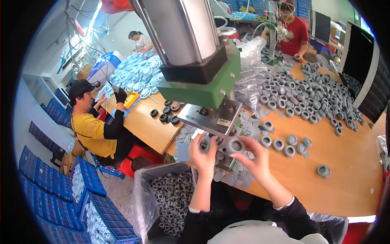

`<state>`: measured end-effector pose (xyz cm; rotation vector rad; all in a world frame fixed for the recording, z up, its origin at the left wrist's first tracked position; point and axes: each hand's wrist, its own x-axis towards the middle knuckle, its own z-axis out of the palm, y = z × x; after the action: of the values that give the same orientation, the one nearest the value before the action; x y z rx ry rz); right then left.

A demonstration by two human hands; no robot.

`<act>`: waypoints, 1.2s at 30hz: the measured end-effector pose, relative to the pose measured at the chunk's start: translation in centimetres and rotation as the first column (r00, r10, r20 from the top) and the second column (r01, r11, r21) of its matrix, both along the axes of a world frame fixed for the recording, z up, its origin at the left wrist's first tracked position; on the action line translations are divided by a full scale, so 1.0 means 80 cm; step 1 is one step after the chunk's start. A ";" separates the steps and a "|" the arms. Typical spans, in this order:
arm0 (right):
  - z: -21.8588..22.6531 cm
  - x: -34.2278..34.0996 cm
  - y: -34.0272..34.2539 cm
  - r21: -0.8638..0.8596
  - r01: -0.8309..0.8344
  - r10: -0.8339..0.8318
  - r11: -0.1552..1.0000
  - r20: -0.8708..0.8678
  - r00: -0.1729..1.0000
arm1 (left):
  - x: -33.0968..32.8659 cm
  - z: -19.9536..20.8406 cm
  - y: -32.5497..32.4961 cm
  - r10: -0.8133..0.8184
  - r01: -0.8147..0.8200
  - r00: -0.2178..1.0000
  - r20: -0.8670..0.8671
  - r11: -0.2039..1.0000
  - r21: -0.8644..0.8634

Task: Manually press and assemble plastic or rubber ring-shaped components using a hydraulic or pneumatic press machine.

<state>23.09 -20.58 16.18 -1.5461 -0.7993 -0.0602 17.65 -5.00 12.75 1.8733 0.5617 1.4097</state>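
Under the head of a green press [225, 77], my two hands are side by side. Between the thumb and fingers of my left hand [203, 158] is a grey ring [204, 144], partly hidden by the fingers. My right hand [256, 158] pinches a grey plastic ring [235, 146] by its right side, its round opening facing up toward me. The press's steel plate [209, 118] hangs just above both hands. Thin grey discs [239, 177] lie scattered around the press base, partly covered by my hands.
Grey rings lie in a large pile [304, 95] at the back right, with several nearer on the wooden table [321, 142]. A plastic-lined bin [142, 195] of rings stands below left. Blue crates [109, 215] are at far left. A person in yellow [91, 126] works there.
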 end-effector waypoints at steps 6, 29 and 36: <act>0.002 0.008 0.090 -0.196 0.020 -0.012 0.980 0.044 0.999 | -0.166 -0.145 0.056 0.528 -0.563 0.751 -0.396 0.826 0.035; -0.137 0.118 -0.160 -0.691 0.413 -0.130 0.594 0.424 0.896 | -0.049 -0.125 0.148 0.111 0.104 0.787 -0.607 0.946 0.308; -0.066 0.073 -0.145 -0.410 0.311 -0.237 0.858 0.220 0.946 | -0.035 -0.023 0.069 -0.136 0.149 0.989 -0.063 0.947 0.285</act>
<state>28.96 -32.15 10.87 -2.1059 -0.7439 -0.2325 14.83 0.53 10.93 2.1309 0.2417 1.4182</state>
